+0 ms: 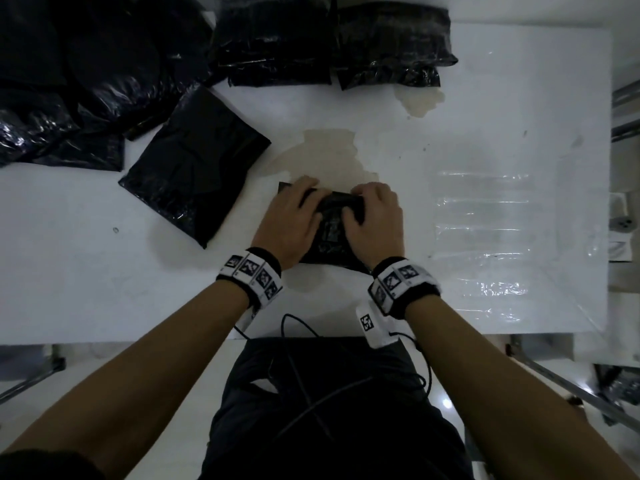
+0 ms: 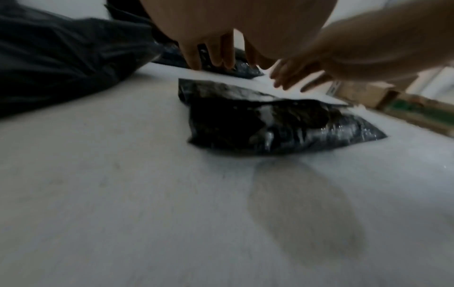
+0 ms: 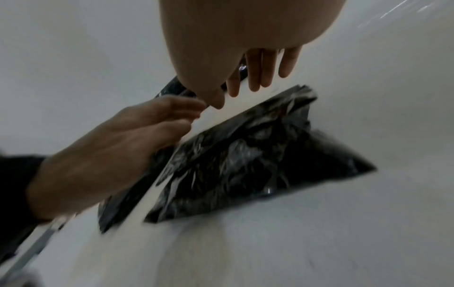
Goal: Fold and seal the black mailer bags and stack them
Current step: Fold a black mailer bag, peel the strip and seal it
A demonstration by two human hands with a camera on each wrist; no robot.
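While both hands lie on it, a small black mailer bag point(image 1: 334, 233) sits on the white table point(image 1: 450, 140) near the middle of its near edge. The left hand point(image 1: 289, 225) presses down on the bag's left side with its fingers point(image 2: 221, 52) straight and slightly spread. The right hand point(image 1: 375, 221) covers the right side; its fingers point(image 3: 255, 68) reach downward close together, and whether they pinch the white strip point(image 3: 221, 116) along the bag's far edge cannot be told. A larger filled black bag point(image 1: 194, 168) lies to the left. Two stacks of black bags point(image 1: 332, 46) stand at the far edge, and a loose heap of black bags point(image 1: 79, 71) fills the far left corner.
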